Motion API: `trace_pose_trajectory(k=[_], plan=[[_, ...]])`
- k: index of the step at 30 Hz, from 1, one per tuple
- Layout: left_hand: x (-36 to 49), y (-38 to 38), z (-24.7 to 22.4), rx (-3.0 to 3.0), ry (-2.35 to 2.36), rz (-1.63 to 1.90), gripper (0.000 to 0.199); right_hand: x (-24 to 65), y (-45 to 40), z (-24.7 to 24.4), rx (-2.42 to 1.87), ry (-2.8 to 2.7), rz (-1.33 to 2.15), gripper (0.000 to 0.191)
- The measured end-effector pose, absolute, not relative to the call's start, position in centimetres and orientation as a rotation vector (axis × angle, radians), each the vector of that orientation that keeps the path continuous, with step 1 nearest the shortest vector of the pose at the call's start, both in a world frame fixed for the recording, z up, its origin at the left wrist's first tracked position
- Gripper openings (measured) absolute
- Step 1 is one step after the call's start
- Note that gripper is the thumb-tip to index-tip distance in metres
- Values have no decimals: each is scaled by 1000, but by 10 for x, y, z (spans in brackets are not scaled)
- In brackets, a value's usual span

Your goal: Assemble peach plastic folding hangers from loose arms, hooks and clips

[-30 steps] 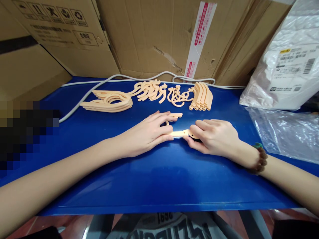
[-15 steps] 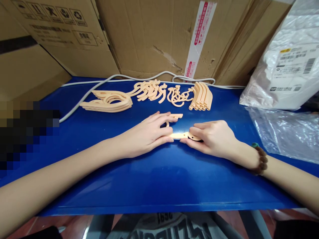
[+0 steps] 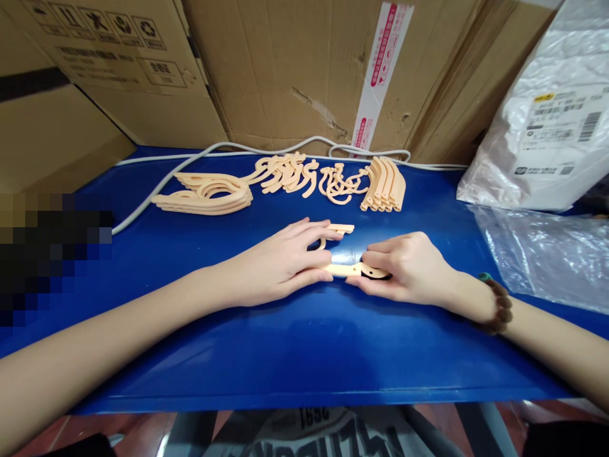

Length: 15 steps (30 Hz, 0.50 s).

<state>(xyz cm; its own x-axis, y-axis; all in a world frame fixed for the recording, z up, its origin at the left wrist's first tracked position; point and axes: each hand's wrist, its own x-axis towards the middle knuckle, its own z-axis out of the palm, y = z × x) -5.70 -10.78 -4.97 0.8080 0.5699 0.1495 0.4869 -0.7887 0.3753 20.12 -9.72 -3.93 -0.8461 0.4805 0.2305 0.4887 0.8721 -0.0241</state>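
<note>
My left hand lies over a cream plastic frame, its thumb and fingers gripping the lower bar and its palm hiding most of the piece. The frame's upper bar sticks out past my left fingertips. At the frame's right end, my right hand pinches a small cream curved piece with a dark gap along its lower edge. The two pieces meet end to end between my hands. Whether they are joined I cannot tell.
Behind my hands lie stacked cream frames, loose curved pieces, small hooks and stacked curved arms. A white cable runs behind them. Cardboard boxes stand at the back, a white plastic bag at right.
Both hands and the cream pieces between them have shifted slightly toward the table's front edge. My grips look much the same.
</note>
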Motion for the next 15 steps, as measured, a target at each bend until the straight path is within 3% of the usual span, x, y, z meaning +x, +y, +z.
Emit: trace_pose_trajectory(k=[5,15], plan=[[-56,-108,-49,2654,784,375,31,200,-99,-38,-755,-2814,56,47],[-57,-108,-48,2623,745,390,27,199,-102,-36,-615,-2814,-217,47]])
